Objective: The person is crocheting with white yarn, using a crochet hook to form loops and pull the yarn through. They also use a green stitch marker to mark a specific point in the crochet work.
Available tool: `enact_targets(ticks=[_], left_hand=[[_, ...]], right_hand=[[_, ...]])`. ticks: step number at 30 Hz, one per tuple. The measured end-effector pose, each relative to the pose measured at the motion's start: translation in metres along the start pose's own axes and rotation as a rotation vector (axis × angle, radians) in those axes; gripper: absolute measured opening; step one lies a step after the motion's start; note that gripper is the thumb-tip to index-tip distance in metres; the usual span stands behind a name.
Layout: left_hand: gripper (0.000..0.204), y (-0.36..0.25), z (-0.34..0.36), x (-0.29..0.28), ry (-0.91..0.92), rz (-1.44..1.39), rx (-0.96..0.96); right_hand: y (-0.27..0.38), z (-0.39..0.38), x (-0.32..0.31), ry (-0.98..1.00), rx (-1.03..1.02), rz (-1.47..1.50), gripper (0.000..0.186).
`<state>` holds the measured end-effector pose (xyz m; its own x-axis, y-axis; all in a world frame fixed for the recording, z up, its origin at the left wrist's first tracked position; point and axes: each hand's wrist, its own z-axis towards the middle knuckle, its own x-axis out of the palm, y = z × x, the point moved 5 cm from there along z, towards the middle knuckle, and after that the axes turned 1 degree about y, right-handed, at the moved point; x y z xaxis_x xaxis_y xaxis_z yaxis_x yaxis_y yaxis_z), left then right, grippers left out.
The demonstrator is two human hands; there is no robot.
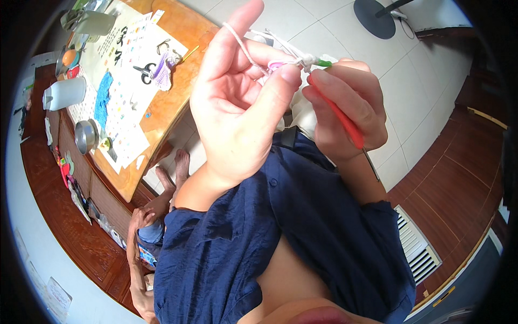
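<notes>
My left hand [237, 108] is raised in front of my chest, its index finger pointing up with white yarn [245, 49] looped around it. Between its thumb and fingers it pinches a small piece of white crochet work [305, 59], mostly hidden, with a pinkish-purple ring [275, 66] beside the thumb. Closed around a crochet hook with a red handle [341, 117], my right hand [350, 102] meets the left at the stitches. A small green piece [324, 63] shows by its fingertips; what it belongs to is unclear. The hook's thin metal end [371, 164] sticks out below the hand.
On the wooden table [178, 27] at left lie black scissors [144, 74], purple-and-white crochet work [163, 73], a blue knitted piece [103, 100], a white pitcher [67, 93] and a metal cup [86, 136]. Another person's arm [135, 259] is at lower left. A round black stand base [374, 19] stands on the floor.
</notes>
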<state>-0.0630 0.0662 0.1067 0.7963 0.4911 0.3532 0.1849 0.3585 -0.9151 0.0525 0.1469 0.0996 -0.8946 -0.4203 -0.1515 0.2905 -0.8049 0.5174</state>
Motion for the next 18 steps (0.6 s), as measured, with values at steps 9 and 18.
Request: enact_targets(ticks=[9, 18], left_hand=[[0.056, 0.007, 0.002, -0.007, -0.033, 0.075, 0.022], [0.055, 0.004, 0.002, -0.006, -0.039, 0.129, 0.043]], right_hand=[[0.008, 0.001, 0.003, 0.02, -0.074, -0.204, 0.037], [0.007, 0.0, -0.01, 0.041, 0.03, -0.049, 0.027]])
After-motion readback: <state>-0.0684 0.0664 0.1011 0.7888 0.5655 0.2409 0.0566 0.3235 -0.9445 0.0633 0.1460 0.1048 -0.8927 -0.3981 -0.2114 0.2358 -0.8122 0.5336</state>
